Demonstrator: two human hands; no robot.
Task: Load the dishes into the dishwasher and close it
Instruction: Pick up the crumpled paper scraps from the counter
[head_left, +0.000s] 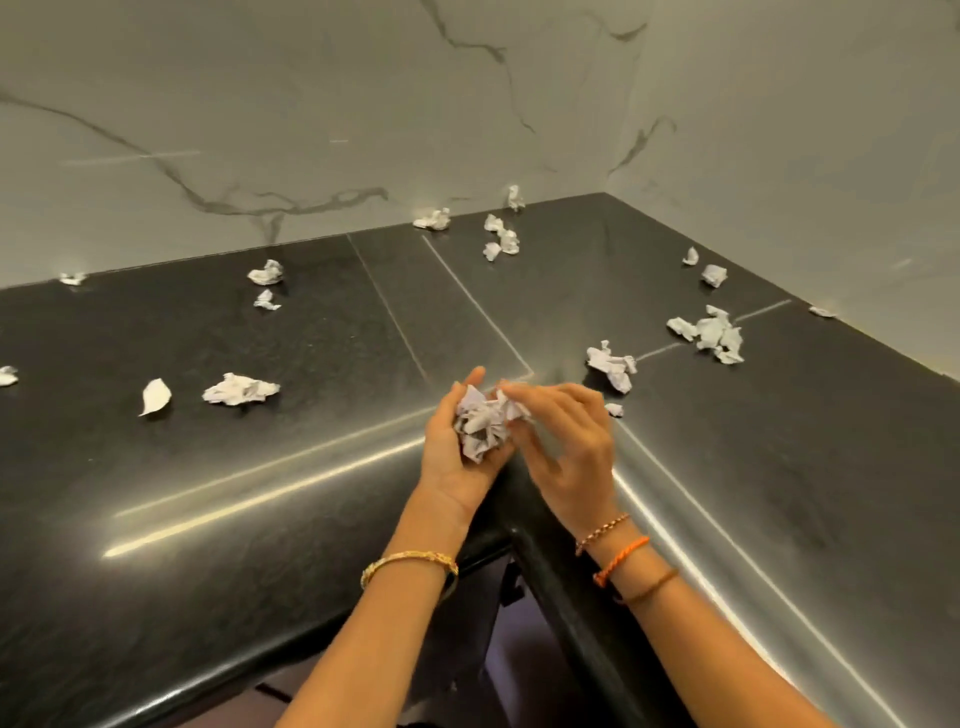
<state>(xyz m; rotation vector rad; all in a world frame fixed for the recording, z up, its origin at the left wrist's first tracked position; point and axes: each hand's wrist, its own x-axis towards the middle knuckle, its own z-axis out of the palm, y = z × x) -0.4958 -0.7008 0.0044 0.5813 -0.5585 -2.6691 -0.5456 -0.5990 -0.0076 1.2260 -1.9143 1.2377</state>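
From my head camera, my left hand cups a wad of crumpled paper, fingers curled round it. My right hand pinches the wad's top edge. Both grips hang over the corner of the black worktop. More paper scraps lie scattered there. I see no dishes or dishwasher.

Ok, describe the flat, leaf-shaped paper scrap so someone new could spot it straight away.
Start at the black L-shaped countertop and follow its left arm toward the picture's left edge. There, left of a large crumpled paper wad, lies the flat scrap. Unlike the balled-up wads around it, it is smooth, pointed and leaf-shaped.
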